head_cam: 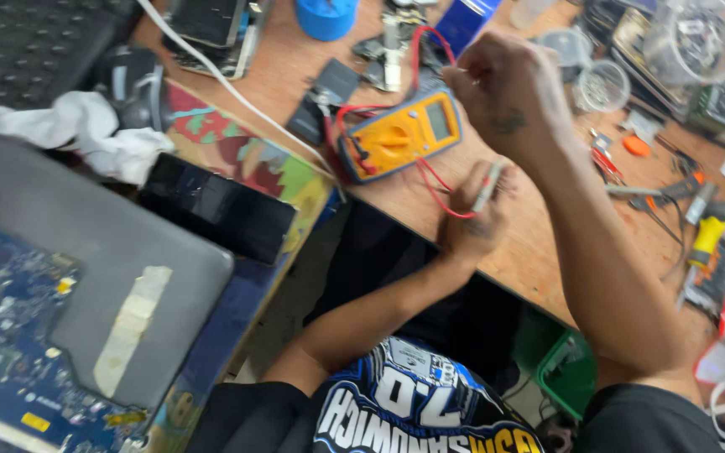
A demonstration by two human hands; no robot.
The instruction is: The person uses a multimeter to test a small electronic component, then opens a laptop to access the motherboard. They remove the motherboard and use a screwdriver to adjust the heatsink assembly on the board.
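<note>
Cluttered wooden counter [539,252] carries a yellow, rectangular plastic multimeter [402,134]; just right of it the left hand [473,220] pinches a small grey component [488,186], the right hand [509,92] closed above, risking snagged red leads [435,189].

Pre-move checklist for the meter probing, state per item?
1. Left hand has a grip on the small grey part: ok.
2. Right hand holds a probe: cannot tell, fist closed, tip hidden.
3. Yellow meter lies flat on the wooden bench, screen up: ok.
4. Red lead runs from the meter toward the left hand: ok.
5. Meter reading legible: cannot tell, blurred.
6. Dial setting: cannot tell.
</note>
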